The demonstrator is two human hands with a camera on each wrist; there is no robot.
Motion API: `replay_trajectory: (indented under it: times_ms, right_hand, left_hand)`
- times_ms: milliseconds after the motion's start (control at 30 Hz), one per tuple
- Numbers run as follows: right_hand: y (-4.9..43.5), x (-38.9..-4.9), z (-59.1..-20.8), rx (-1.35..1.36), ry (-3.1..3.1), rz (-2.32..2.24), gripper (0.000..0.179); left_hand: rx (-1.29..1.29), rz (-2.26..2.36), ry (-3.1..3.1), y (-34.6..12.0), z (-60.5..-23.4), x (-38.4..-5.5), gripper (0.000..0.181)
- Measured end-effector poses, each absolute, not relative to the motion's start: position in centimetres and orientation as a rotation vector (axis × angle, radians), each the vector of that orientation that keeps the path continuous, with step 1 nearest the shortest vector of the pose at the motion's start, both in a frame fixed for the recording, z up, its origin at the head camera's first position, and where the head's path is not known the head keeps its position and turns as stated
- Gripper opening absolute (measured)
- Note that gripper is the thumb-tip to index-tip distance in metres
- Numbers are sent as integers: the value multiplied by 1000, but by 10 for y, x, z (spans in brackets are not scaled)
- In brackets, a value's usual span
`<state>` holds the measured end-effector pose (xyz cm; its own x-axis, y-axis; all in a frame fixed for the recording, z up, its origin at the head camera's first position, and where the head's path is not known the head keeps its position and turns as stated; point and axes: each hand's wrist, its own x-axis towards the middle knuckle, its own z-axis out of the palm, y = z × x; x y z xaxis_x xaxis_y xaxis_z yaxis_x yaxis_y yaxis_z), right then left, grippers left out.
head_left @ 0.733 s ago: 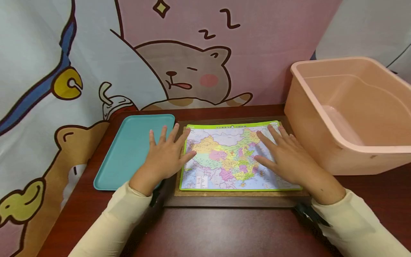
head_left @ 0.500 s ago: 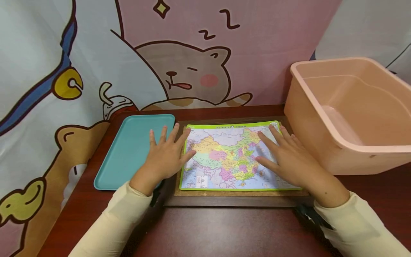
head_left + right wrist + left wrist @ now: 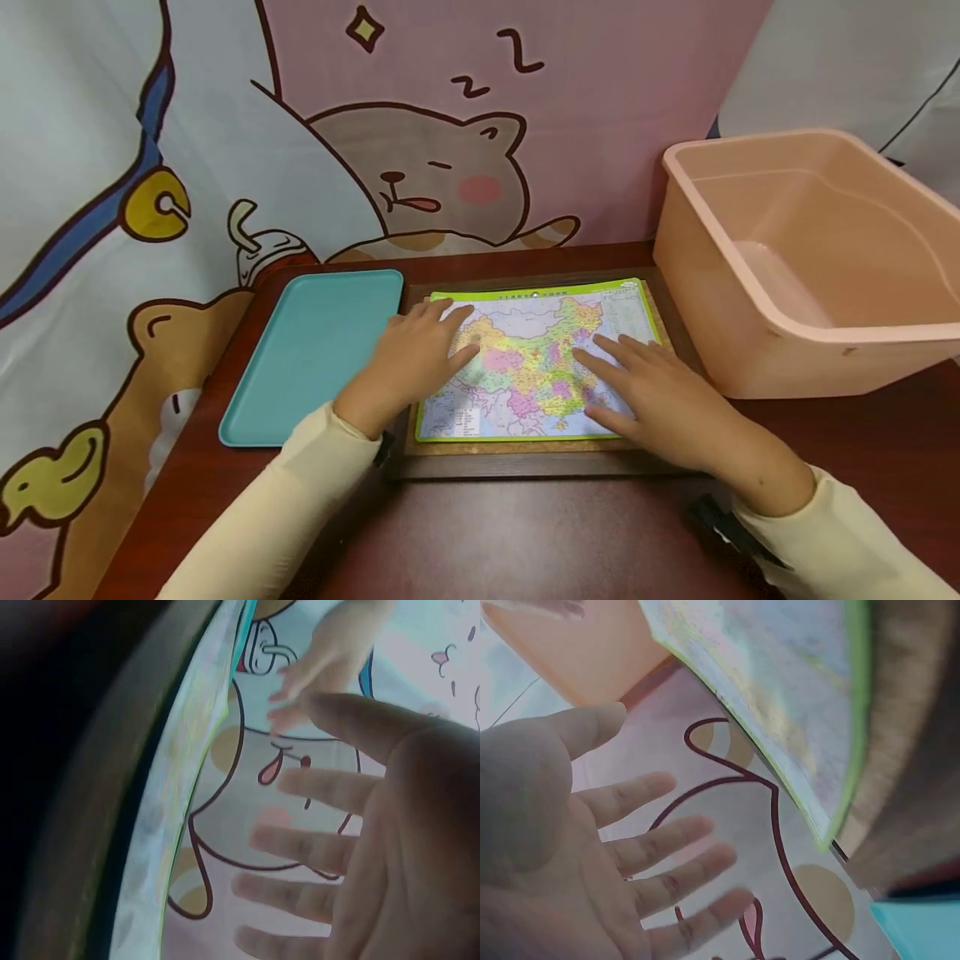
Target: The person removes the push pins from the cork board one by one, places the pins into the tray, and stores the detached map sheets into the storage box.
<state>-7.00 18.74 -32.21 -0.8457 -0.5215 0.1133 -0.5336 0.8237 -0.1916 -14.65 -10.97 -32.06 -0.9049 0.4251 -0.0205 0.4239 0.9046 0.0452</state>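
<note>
In the head view a map sheet [image 3: 502,383] with a green border lies on a framed brown board [image 3: 540,467]. My left hand [image 3: 412,354] hovers over the map's left edge, fingers spread and extended, holding nothing. Over the map's right part is my right hand [image 3: 660,400], its fingers also extended around nothing. Both wrist views show a gap between each palm and the map. The left wrist view has the left hand [image 3: 585,847] beside the map's green edge [image 3: 859,697]. In the right wrist view, the right hand [image 3: 405,840] has loosely straight fingers.
A teal tray [image 3: 315,358] lies left of the board on the dark red-brown table [image 3: 540,533]. To the right stands a large pink plastic tub [image 3: 720,317], close to the board. A cartoon-printed cloth [image 3: 607,108] hangs behind the table.
My left hand has moved right, away from the tray and further over the map. The right hand has shifted left and toward me. The head view has turned slightly.
</note>
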Motion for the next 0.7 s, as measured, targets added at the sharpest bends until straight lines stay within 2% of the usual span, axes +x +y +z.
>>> replay_trajectory:
  times_ms: [267,700]
  right_hand:
    - [181,-60,-337,1094,-2829,287,67]
    - [183,-53,-341,1085,-2994,360,76]
  left_hand:
    - [781,25,2995,-75,-314,-171,50]
    - [799,139,2892,-34,-319,-206,38]
